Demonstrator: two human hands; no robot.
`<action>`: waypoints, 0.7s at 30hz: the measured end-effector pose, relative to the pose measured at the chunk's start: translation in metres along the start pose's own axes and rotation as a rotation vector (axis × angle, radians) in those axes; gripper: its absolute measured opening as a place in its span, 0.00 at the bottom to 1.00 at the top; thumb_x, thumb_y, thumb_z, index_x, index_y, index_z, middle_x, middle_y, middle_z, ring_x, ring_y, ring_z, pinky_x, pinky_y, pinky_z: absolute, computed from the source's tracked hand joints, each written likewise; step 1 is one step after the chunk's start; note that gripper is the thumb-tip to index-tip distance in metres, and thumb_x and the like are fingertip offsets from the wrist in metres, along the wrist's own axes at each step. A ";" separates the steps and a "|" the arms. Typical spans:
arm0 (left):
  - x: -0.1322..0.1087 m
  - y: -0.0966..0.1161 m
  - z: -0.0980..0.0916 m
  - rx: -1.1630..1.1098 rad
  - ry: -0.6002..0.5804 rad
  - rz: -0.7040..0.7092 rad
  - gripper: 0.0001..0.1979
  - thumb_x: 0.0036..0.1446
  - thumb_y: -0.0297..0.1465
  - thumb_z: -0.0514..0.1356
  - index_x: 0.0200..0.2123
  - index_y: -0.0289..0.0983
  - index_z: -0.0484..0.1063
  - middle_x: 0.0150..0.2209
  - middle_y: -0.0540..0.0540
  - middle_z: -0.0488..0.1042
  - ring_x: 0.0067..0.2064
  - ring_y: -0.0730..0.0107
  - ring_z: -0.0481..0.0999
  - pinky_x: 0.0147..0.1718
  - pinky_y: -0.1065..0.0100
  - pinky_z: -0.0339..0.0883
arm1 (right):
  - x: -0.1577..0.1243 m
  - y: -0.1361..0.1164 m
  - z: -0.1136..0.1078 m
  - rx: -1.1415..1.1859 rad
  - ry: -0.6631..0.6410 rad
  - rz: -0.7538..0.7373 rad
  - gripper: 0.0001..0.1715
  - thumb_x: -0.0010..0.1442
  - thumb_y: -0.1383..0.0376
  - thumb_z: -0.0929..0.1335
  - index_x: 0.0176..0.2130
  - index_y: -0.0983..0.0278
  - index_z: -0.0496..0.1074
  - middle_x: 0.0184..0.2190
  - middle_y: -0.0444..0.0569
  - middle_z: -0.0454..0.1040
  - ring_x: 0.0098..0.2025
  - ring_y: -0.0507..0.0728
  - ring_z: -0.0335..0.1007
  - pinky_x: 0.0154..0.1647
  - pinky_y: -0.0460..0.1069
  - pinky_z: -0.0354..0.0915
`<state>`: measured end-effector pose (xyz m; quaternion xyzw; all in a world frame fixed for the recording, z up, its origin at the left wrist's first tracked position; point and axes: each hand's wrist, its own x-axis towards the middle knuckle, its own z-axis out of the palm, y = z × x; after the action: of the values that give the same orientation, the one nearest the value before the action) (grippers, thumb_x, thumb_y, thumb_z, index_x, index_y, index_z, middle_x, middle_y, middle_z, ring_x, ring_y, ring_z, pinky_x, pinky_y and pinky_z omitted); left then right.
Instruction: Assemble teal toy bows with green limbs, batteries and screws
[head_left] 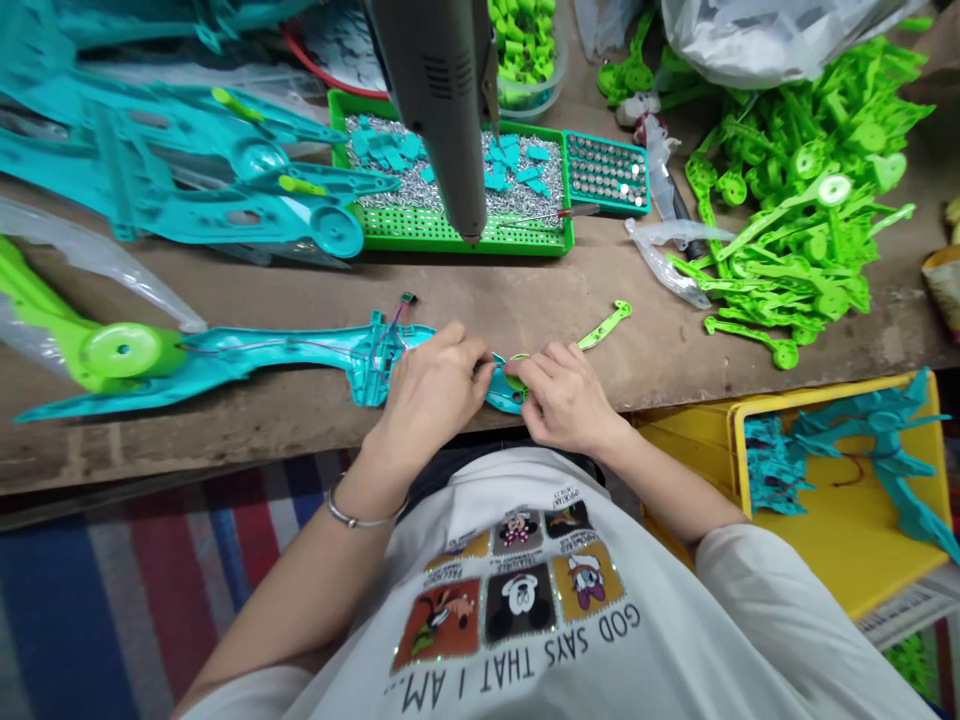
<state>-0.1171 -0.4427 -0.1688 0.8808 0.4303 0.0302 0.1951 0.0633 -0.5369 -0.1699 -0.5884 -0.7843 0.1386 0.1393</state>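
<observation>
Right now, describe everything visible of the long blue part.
The long blue part looks like molded plastic, pointed at left, boxy further along. It lies along the table's near edge. Thin wires lead to a dark plug. A green piece overlaps its left end; the left hand hides some of its right half; the right hand is at that end.

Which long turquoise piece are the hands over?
The turquoise piece at the front of the table, under the left hand and right hand; others lie piled upper left or in the yellow bin.
</observation>
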 end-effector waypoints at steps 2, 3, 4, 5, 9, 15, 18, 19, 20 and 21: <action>0.000 -0.006 -0.002 -0.080 0.021 0.023 0.11 0.65 0.34 0.57 0.40 0.36 0.79 0.39 0.42 0.75 0.38 0.61 0.77 0.36 0.62 0.66 | -0.001 -0.001 0.006 0.018 0.025 0.003 0.19 0.64 0.71 0.64 0.54 0.67 0.72 0.44 0.55 0.78 0.45 0.63 0.63 0.46 0.58 0.55; 0.000 -0.009 -0.003 -0.118 0.028 0.034 0.11 0.65 0.34 0.58 0.39 0.36 0.79 0.38 0.43 0.75 0.38 0.61 0.77 0.37 0.62 0.66 | -0.002 -0.001 0.009 0.028 0.043 0.005 0.20 0.66 0.70 0.64 0.56 0.68 0.72 0.45 0.56 0.78 0.45 0.63 0.63 0.45 0.57 0.56; 0.001 -0.011 -0.004 -0.149 0.031 0.045 0.11 0.65 0.34 0.58 0.38 0.37 0.79 0.37 0.43 0.75 0.38 0.62 0.76 0.38 0.63 0.66 | -0.003 -0.001 0.012 0.037 0.063 0.010 0.20 0.67 0.70 0.63 0.57 0.69 0.71 0.45 0.56 0.78 0.45 0.62 0.64 0.45 0.57 0.57; 0.001 -0.014 -0.005 -0.175 0.029 0.055 0.10 0.65 0.34 0.58 0.38 0.37 0.79 0.37 0.44 0.75 0.38 0.63 0.76 0.39 0.63 0.66 | -0.004 -0.002 0.015 0.047 0.082 0.017 0.20 0.69 0.69 0.62 0.58 0.69 0.71 0.46 0.56 0.78 0.45 0.62 0.65 0.46 0.57 0.58; 0.002 -0.021 -0.006 -0.244 0.037 0.087 0.11 0.65 0.36 0.59 0.38 0.37 0.80 0.35 0.45 0.75 0.36 0.66 0.75 0.38 0.64 0.64 | -0.008 -0.004 0.023 0.096 0.117 0.055 0.21 0.70 0.69 0.62 0.59 0.68 0.71 0.49 0.57 0.77 0.47 0.62 0.66 0.48 0.57 0.60; 0.001 -0.026 -0.012 -0.281 0.024 0.086 0.12 0.65 0.37 0.58 0.37 0.38 0.79 0.35 0.46 0.76 0.35 0.66 0.74 0.37 0.65 0.63 | -0.002 -0.010 0.016 0.080 0.020 0.105 0.23 0.69 0.70 0.62 0.60 0.66 0.73 0.46 0.57 0.75 0.46 0.63 0.64 0.48 0.58 0.60; 0.002 -0.025 -0.015 -0.262 0.018 0.053 0.11 0.64 0.36 0.58 0.36 0.38 0.78 0.35 0.45 0.77 0.36 0.65 0.75 0.37 0.64 0.65 | 0.003 -0.014 0.008 0.026 -0.055 0.134 0.26 0.67 0.70 0.63 0.62 0.62 0.72 0.44 0.56 0.72 0.45 0.63 0.62 0.46 0.58 0.58; 0.002 -0.025 -0.015 -0.257 0.009 0.042 0.11 0.63 0.36 0.58 0.36 0.38 0.78 0.35 0.44 0.77 0.36 0.64 0.75 0.38 0.64 0.65 | 0.005 -0.015 0.007 0.019 -0.067 0.139 0.27 0.66 0.70 0.64 0.62 0.61 0.72 0.44 0.56 0.71 0.45 0.63 0.61 0.46 0.58 0.58; 0.003 -0.025 -0.016 -0.252 0.001 0.030 0.11 0.63 0.36 0.58 0.36 0.38 0.78 0.35 0.44 0.77 0.36 0.64 0.75 0.38 0.63 0.66 | 0.006 -0.016 0.007 0.018 -0.072 0.141 0.28 0.66 0.70 0.64 0.62 0.61 0.72 0.44 0.56 0.71 0.45 0.63 0.61 0.45 0.58 0.57; 0.004 -0.025 -0.017 -0.247 -0.007 0.020 0.11 0.62 0.36 0.58 0.35 0.38 0.78 0.35 0.44 0.78 0.37 0.64 0.76 0.39 0.63 0.66 | 0.006 -0.016 0.007 0.020 -0.074 0.143 0.28 0.66 0.70 0.64 0.62 0.60 0.72 0.44 0.56 0.70 0.45 0.63 0.60 0.45 0.57 0.57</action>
<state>-0.1372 -0.4204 -0.1630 0.8545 0.4138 0.0816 0.3032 0.0454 -0.5356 -0.1698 -0.6360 -0.7435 0.1778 0.1058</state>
